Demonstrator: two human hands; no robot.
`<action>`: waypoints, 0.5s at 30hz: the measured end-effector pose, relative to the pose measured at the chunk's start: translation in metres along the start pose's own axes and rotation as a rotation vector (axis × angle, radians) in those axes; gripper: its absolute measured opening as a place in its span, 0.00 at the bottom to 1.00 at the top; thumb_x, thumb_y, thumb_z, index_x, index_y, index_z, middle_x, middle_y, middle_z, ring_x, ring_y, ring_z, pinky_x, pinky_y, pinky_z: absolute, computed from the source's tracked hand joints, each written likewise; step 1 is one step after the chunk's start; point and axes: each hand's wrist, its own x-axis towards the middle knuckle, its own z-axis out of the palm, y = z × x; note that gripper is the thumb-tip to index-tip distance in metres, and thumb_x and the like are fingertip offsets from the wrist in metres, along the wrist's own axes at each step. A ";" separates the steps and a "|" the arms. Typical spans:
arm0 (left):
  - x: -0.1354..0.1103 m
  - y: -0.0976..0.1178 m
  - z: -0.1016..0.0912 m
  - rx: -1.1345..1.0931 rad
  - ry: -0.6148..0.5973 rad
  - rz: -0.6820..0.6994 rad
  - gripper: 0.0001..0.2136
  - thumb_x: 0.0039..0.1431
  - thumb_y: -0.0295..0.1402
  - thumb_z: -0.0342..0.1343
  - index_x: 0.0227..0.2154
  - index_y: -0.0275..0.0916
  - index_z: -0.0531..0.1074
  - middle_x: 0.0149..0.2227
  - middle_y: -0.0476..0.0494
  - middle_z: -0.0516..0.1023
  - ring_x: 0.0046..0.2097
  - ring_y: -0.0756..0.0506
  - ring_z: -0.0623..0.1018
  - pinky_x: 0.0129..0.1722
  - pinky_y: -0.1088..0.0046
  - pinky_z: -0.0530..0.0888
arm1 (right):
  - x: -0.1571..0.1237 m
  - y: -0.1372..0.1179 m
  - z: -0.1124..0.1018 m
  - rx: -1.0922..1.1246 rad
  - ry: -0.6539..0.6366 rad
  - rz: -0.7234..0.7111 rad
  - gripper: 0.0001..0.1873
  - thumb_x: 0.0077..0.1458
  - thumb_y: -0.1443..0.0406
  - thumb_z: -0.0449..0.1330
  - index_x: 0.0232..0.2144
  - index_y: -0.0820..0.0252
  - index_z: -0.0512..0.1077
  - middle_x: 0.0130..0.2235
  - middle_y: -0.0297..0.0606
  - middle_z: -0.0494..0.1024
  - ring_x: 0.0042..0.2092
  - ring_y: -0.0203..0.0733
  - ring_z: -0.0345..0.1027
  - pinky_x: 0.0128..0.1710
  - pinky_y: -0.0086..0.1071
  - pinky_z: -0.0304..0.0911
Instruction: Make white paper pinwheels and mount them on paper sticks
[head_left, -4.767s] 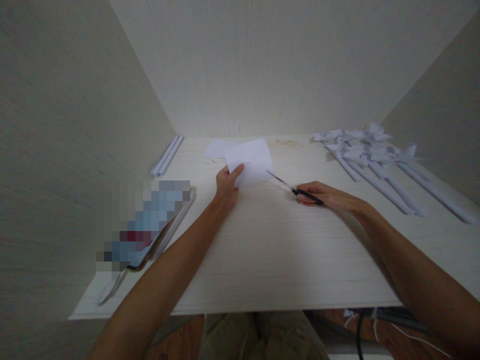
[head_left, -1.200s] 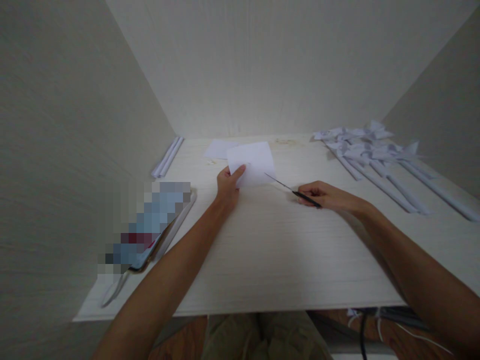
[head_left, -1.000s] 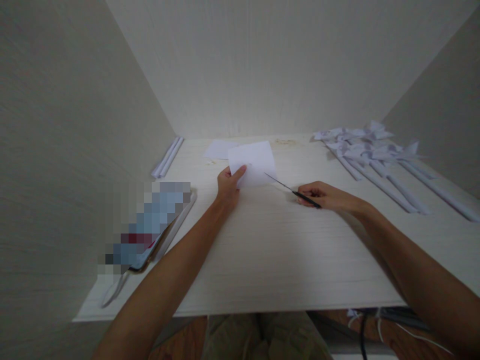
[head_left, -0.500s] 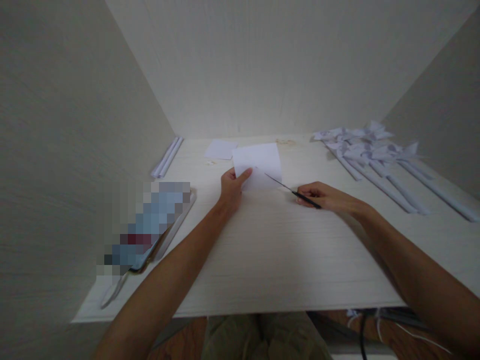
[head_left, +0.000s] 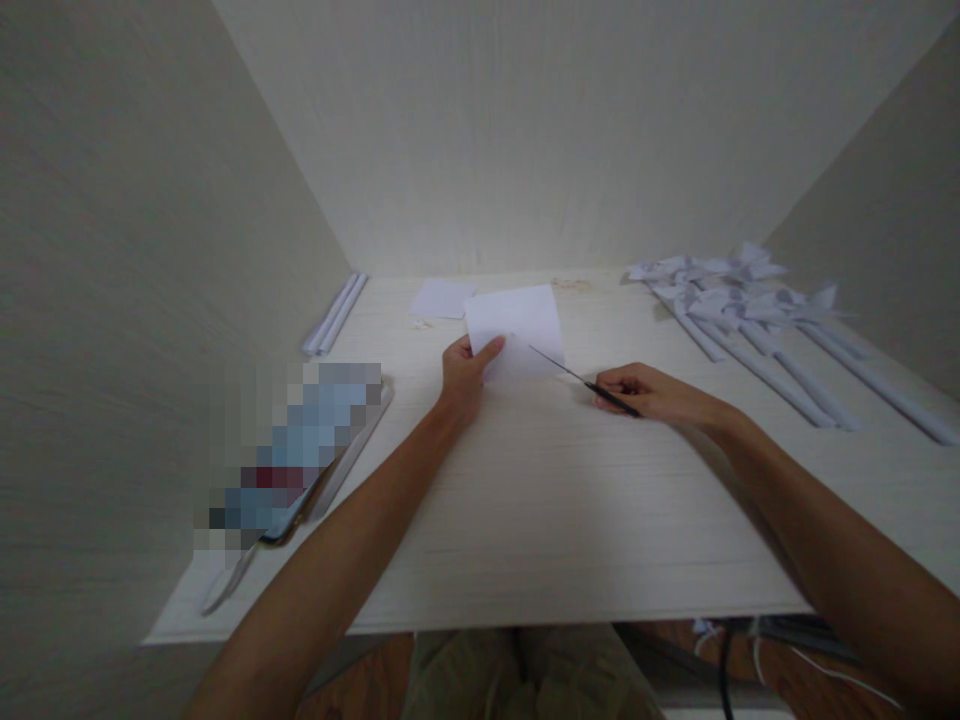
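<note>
While the left hand (head_left: pixel 463 375) pinches a white sheet of paper (head_left: pixel 517 315) with its thumb on top, the right hand (head_left: pixel 646 388) has its fingers curled round the black handles of some scissors (head_left: pixel 604 393). I see the sheet in the middle, held up near the back of the white table (head_left: pixel 525 520). The thin blades point at its lower right part, but I can't tell if they cut into it. Behind the sheet lies another piece of paper (head_left: pixel 441 298), with little scraps (head_left: pixel 422 325) close by. Paper rolls (head_left: pixel 334 315) lie by the left wall. On the right, white paper pinwheels (head_left: pixel 731 290) on paper sticks lie in a bunch.
</note>
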 end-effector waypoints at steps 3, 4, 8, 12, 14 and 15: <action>0.000 -0.001 0.000 -0.011 0.000 0.004 0.13 0.34 0.36 0.64 0.25 0.35 0.73 0.26 0.46 0.77 0.27 0.49 0.75 0.31 0.72 0.71 | 0.000 0.000 0.000 0.005 -0.011 0.004 0.21 0.50 0.51 0.52 0.18 0.59 0.54 0.19 0.26 0.50 0.21 0.28 0.43 0.20 0.26 0.41; 0.000 -0.001 0.000 -0.010 0.001 0.001 0.13 0.34 0.36 0.64 0.25 0.35 0.73 0.27 0.46 0.77 0.28 0.49 0.75 0.31 0.72 0.71 | 0.000 0.000 0.000 0.006 -0.014 0.003 0.21 0.50 0.51 0.52 0.18 0.59 0.55 0.19 0.26 0.50 0.21 0.28 0.43 0.20 0.26 0.41; -0.001 0.000 0.000 -0.012 -0.001 -0.001 0.13 0.34 0.37 0.64 0.24 0.35 0.73 0.27 0.45 0.77 0.29 0.48 0.75 0.32 0.71 0.71 | -0.001 -0.001 0.000 -0.003 -0.012 0.006 0.21 0.50 0.51 0.52 0.18 0.59 0.54 0.20 0.27 0.51 0.21 0.28 0.44 0.20 0.26 0.41; -0.001 0.000 0.000 -0.005 0.001 0.000 0.13 0.34 0.37 0.64 0.25 0.35 0.73 0.28 0.45 0.77 0.29 0.48 0.75 0.32 0.71 0.71 | 0.000 -0.001 0.000 -0.011 -0.014 0.006 0.21 0.50 0.51 0.51 0.18 0.59 0.55 0.19 0.26 0.50 0.21 0.28 0.44 0.20 0.26 0.41; -0.001 0.000 0.000 0.004 0.001 0.003 0.13 0.34 0.37 0.64 0.25 0.35 0.73 0.28 0.45 0.77 0.29 0.48 0.75 0.32 0.71 0.71 | 0.000 -0.001 0.000 -0.010 -0.016 0.008 0.21 0.50 0.51 0.51 0.18 0.59 0.55 0.19 0.26 0.50 0.21 0.28 0.44 0.20 0.26 0.41; -0.001 0.000 0.000 0.008 -0.003 0.006 0.13 0.34 0.37 0.64 0.25 0.35 0.73 0.28 0.45 0.77 0.29 0.48 0.75 0.31 0.72 0.71 | 0.000 0.000 0.000 -0.012 -0.016 0.008 0.21 0.50 0.51 0.51 0.18 0.59 0.55 0.19 0.26 0.50 0.21 0.28 0.44 0.20 0.26 0.41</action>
